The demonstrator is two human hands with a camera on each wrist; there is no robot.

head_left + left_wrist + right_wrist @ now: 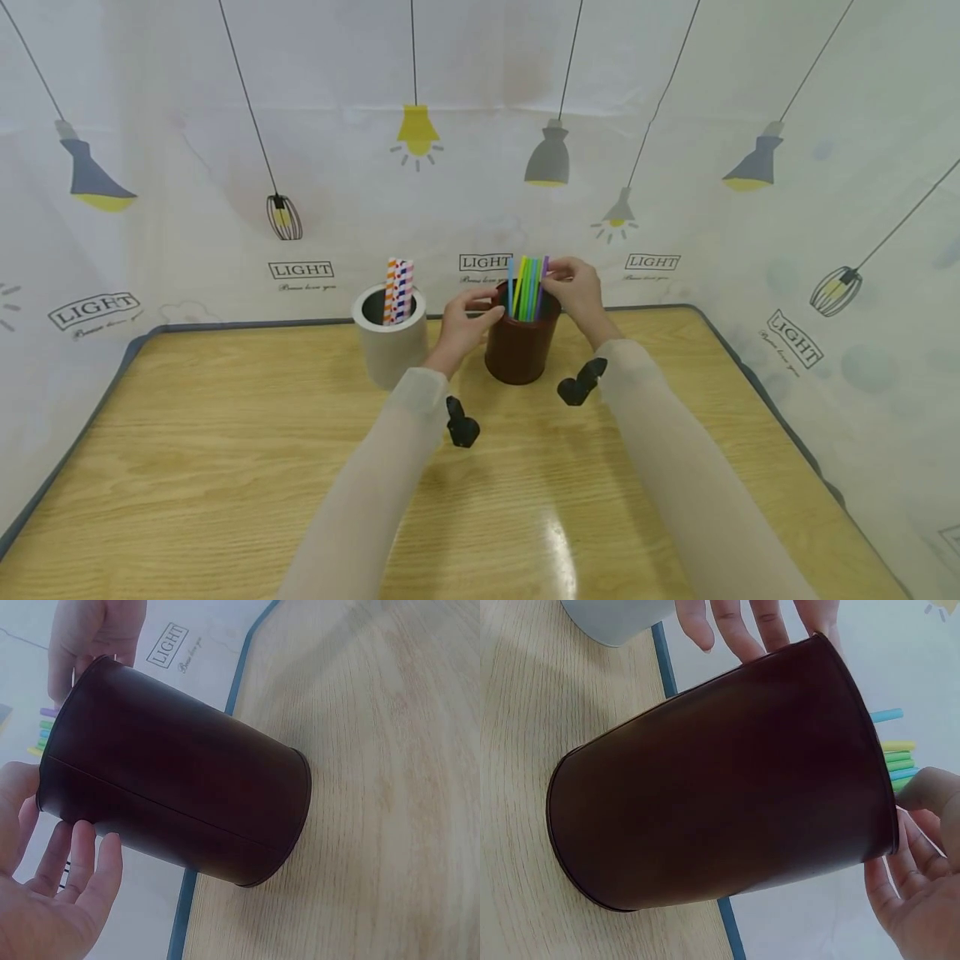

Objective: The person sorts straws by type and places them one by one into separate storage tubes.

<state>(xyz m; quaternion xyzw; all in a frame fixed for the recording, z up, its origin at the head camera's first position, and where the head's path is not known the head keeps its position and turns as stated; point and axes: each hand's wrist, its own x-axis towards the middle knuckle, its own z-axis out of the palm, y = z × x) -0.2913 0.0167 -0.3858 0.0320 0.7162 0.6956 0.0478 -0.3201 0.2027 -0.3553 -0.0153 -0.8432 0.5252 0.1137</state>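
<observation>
A dark brown cylindrical holder (pixel 517 354) stands upright on the table, with several bright plain drinking straws (pixel 527 292) rising from its mouth. On its left, my left hand (pixel 467 325) grips the upper rim. The thumb is at the rim, and the other fingers lie along the outer wall in the left wrist view. My right hand (pixel 576 290) holds the opposite side of the rim, its fingertips right beside the purple straw. In the right wrist view the brown wall hides the lower part of the straws.
A pale grey-white cylindrical holder (pixel 392 354) stands left of the brown one, with several patterned straws (pixel 398 292) in it. Both are on a wooden table (pixel 225 467), close to its back edge. A lamp-printed curtain (pixel 480 192) surrounds the back and sides.
</observation>
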